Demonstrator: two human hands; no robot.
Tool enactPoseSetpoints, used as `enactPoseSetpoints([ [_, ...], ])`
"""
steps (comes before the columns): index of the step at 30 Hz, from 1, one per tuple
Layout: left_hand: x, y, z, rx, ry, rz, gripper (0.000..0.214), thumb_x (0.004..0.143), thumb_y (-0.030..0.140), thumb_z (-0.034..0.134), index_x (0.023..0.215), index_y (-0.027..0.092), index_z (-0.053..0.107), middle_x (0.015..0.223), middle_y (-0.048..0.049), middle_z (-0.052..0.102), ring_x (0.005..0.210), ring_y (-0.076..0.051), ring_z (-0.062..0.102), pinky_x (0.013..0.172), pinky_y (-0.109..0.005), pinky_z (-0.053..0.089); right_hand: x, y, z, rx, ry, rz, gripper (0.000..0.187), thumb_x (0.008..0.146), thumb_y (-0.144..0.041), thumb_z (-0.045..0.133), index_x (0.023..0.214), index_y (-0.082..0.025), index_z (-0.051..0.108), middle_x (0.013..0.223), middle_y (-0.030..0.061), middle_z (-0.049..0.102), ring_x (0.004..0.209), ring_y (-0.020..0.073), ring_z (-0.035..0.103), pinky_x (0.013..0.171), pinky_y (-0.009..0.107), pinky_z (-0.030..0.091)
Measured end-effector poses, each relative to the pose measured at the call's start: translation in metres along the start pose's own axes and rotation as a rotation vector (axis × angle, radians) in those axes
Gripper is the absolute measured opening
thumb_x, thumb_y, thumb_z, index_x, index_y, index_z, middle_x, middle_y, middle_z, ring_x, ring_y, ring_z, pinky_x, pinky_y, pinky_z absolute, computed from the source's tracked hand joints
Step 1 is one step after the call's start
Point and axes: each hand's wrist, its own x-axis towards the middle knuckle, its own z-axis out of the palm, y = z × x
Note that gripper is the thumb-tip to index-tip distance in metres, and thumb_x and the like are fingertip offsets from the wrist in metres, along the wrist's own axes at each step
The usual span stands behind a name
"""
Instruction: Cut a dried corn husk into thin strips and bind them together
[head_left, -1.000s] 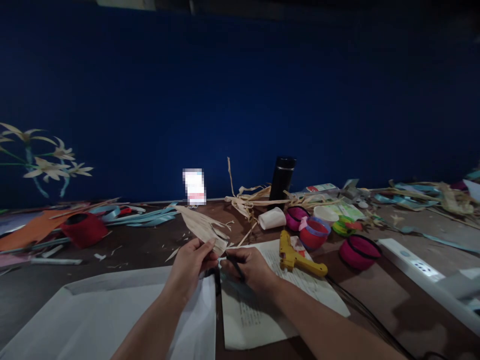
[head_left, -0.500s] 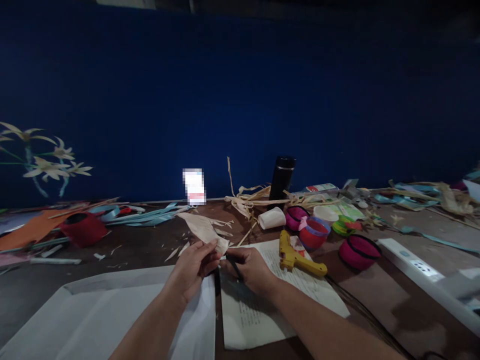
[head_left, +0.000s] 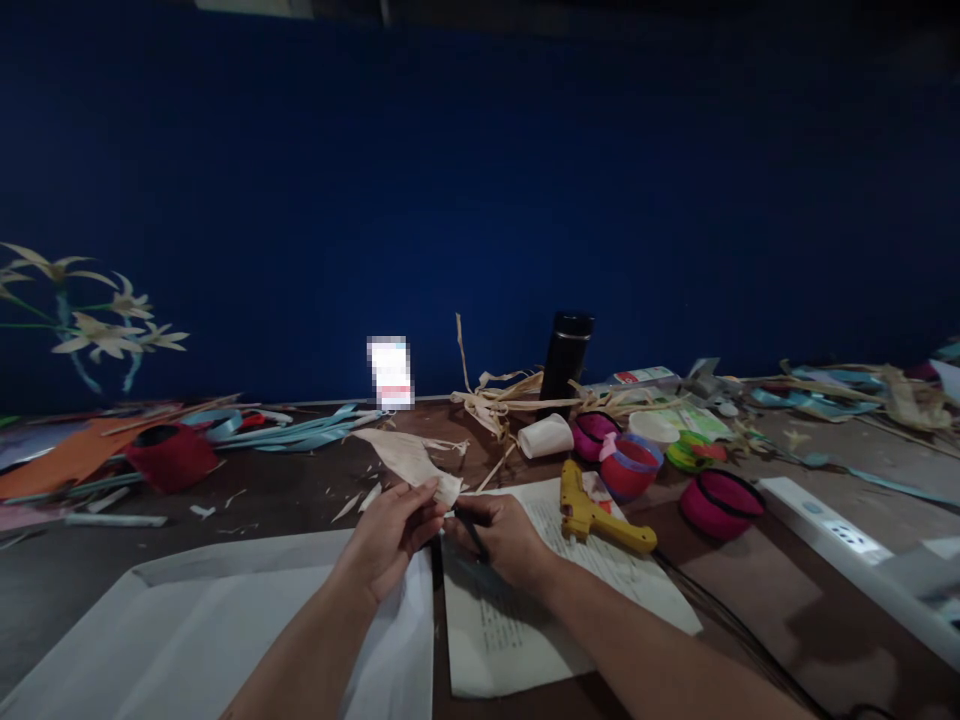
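Across the upper half of the frame: dark blue wall [head_left: 480, 200], largest surface in view. Below it, full width, brown table [head_left: 281, 495], cluttered along its far edge. Lower left, white sheet [head_left: 225, 620], creased. Lower centre, printed sheet [head_left: 517, 645], just right of the white one. Far left, pale artificial flowers [head_left: 105, 335]. Lower right, white power strip [head_left: 825, 545], set diagonally.

Centre of the frame: your left hand [head_left: 394, 530] pinches the near end of a pale husk [head_left: 409, 465] between thumb and fingers. The husk fans out toward the upper left, above the table; its far side ends in ragged strips. Your right hand [head_left: 514, 545], over the printed sheet, has its fingers closed around a dark tool [head_left: 472, 535]. Working end mostly hidden; you have it near the pinched end of the husk, contact cannot be told.

Right of your hands, yellow glue gun [head_left: 596, 515] lies partly on the printed sheet. Right of centre, black bottle [head_left: 566, 365] stands upright; white cup [head_left: 546, 437] is tipped on its side near its base.
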Motion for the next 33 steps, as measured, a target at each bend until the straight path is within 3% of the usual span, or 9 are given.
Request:
enactPoseSetpoints([
  [4, 0.002, 0.000, -0.002, 0.087, 0.023, 0.060, 0.013, 0.067, 0.020, 0.070, 0.071, 0.013, 0.060, 0.059, 0.0008, 0.060, 0.052, -0.006, 0.058, 0.047, -0.012, 0.050, 0.001, 0.001, -0.001, 0.034, -0.011, 0.017, 0.034, 0.068, -0.042, 0.068, 0.082, -0.011, 0.066, 0.052, -0.0048, 0.043, 0.044, 0.0050, 0.034, 0.041, 0.019, 0.024],
  [11, 0.010, 0.009, -0.015, 0.346, 0.151, 0.333, 0.028, 0.064, 0.041, 0.069, 0.069, 0.015, 0.058, 0.049, 0.0062, 0.052, 0.043, -0.004, 0.047, 0.042, -0.012, 0.042, 0.003, 0.004, 0.000, 0.066, 0.029, 0.075, 0.046, 0.064, -0.042, 0.072, 0.096, -0.010, 0.065, 0.050, -0.0052, 0.044, 0.042, 0.0045, 0.034, 0.041, 0.018, 0.025],
  [18, 0.013, 0.026, -0.024, 0.334, 0.279, 0.356, 0.029, 0.061, 0.037, 0.070, 0.079, 0.016, 0.061, 0.064, 0.0023, 0.060, 0.053, -0.007, 0.057, 0.044, -0.013, 0.045, 0.001, 0.003, -0.001, 0.022, -0.020, 0.079, 0.047, 0.062, -0.044, 0.073, 0.096, -0.011, 0.066, 0.053, -0.0043, 0.046, 0.044, 0.0046, 0.036, 0.043, 0.019, 0.027],
  [27, 0.014, 0.031, -0.027, 0.314, 0.219, 0.406, 0.030, 0.057, 0.033, 0.073, 0.075, 0.014, 0.060, 0.060, 0.0027, 0.059, 0.054, -0.007, 0.055, 0.054, -0.016, 0.048, 0.000, 0.000, 0.001, 0.001, -0.065, 0.073, 0.043, 0.067, -0.046, 0.069, 0.091, -0.011, 0.066, 0.055, -0.0034, 0.044, 0.046, 0.0049, 0.035, 0.045, 0.019, 0.025],
  [33, 0.017, 0.032, -0.032, 0.384, 0.218, 0.462, 0.032, 0.059, 0.034, 0.071, 0.080, 0.014, 0.059, 0.060, 0.0023, 0.058, 0.053, -0.008, 0.052, 0.048, -0.015, 0.043, 0.000, 0.002, 0.000, 0.033, -0.069, 0.105, 0.043, 0.067, -0.044, 0.070, 0.094, -0.010, 0.066, 0.055, -0.0034, 0.044, 0.047, 0.0049, 0.036, 0.045, 0.019, 0.025],
])
